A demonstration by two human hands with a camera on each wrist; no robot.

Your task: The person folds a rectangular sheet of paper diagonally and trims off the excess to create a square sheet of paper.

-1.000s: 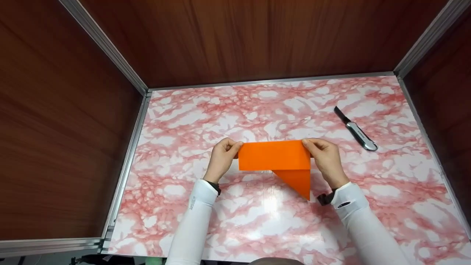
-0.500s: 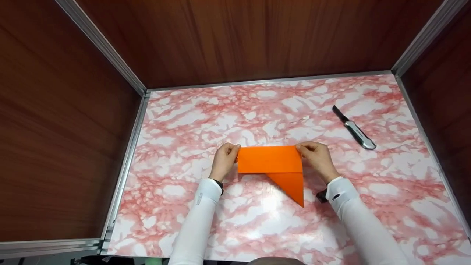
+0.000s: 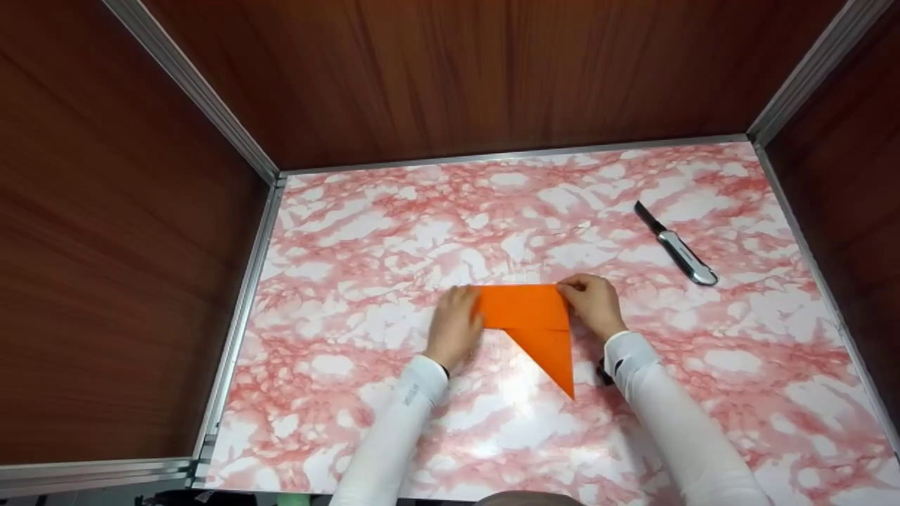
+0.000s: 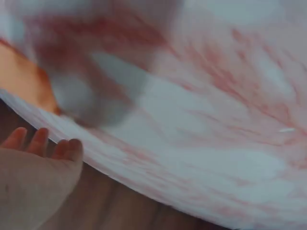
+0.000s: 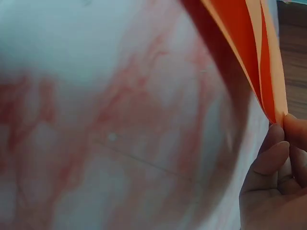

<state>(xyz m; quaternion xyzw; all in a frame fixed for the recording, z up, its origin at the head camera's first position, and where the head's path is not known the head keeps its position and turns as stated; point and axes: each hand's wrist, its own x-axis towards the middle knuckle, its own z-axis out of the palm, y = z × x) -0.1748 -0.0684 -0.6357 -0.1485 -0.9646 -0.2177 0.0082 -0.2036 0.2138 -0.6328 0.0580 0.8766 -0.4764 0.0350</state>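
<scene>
An orange sheet of folded paper (image 3: 524, 307) is at the middle of the table, with a folded band along its top and a triangular flap pointing down at its right. My right hand (image 3: 593, 303) pinches its top right corner between thumb and fingers. In the right wrist view the layers of the paper (image 5: 268, 67) spread apart above the pinching fingertips (image 5: 271, 158). My left hand (image 3: 455, 325), blurred, overlaps the left end of the band. The left wrist view has that hand (image 4: 41, 167) with its fingers loosely extended, below the paper's edge (image 4: 29, 81).
A utility knife (image 3: 678, 247) with its dark blade out lies on the right part of the table. Red-and-white marbled tabletop (image 3: 365, 232) surrounds the paper. Dark wooden panels (image 3: 450, 77) with metal edging stand at the back and both sides.
The left hand has let go of the paper's top left corner and moved right, over its left end. The right hand, still pinching, has shifted left and slightly nearer with the paper.
</scene>
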